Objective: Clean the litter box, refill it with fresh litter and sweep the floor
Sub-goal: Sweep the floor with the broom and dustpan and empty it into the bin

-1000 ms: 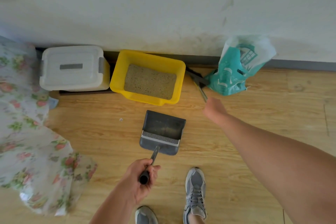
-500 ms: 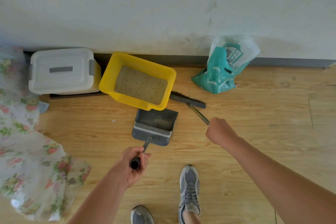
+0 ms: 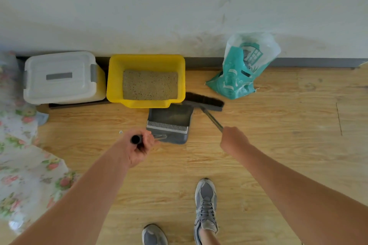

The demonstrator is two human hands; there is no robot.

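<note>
Litter box (image 3: pixel 115 77), yellow and rectangular, stands in the upper middle of the frame against the grey baseboard. Sandy litter (image 3: pixel 150 85) lies flat inside it. Just below its lower right corner a grey dustpan (image 3: pixel 171 117) sits on the wooden floor (image 3: pixel 278 125), and its far edge meets the front lip of the box. The left hand (image 3: pixel 137 148), near the centre of the frame, is closed around the black handle of the dustpan. The right hand (image 3: pixel 234 140), right of centre, is closed around the thin stick of a broom (image 3: pixel 205 101). The dark broom head rests on the floor beside the lower right corner of the box and at the upper right corner of the dustpan. A white lidded container (image 3: pixel 59 77) stands left of the box, and a teal plastic bag (image 3: pixel 239 73) leans on the wall at the upper right. A flowered sheet (image 3: pixel 23 175) covers the left edge. Two grey shoes (image 3: pixel 206 201) show at the bottom.
</note>
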